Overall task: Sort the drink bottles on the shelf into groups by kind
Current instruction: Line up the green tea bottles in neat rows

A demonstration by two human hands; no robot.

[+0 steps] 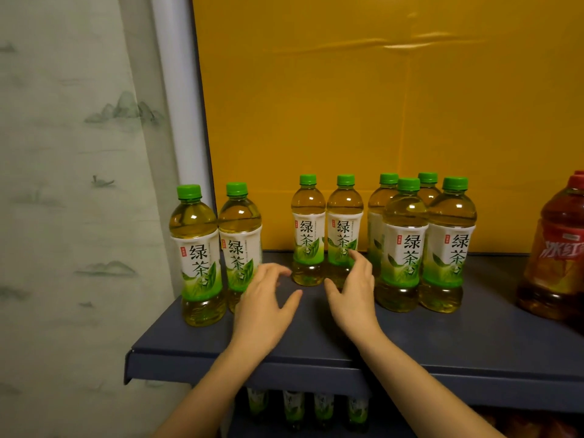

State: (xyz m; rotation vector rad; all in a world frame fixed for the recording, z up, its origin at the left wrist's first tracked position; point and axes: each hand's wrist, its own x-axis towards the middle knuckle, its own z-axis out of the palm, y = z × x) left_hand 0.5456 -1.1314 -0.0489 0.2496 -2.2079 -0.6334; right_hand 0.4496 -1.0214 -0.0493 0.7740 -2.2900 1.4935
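Several green-capped green tea bottles stand on the dark blue shelf. Two stand at the left edge, two at the back middle, and a cluster on the right. A large red iced tea bottle stands at the far right. My left hand hovers over the shelf with fingers spread, just right of the left pair. My right hand is open, its fingertips by the label of the right middle bottle. Neither hand holds anything.
A yellow panel backs the shelf. A pale curtain with a mountain print hangs to the left. More green tea bottles show on the shelf below. Bare shelf surface lies in front of the middle pair.
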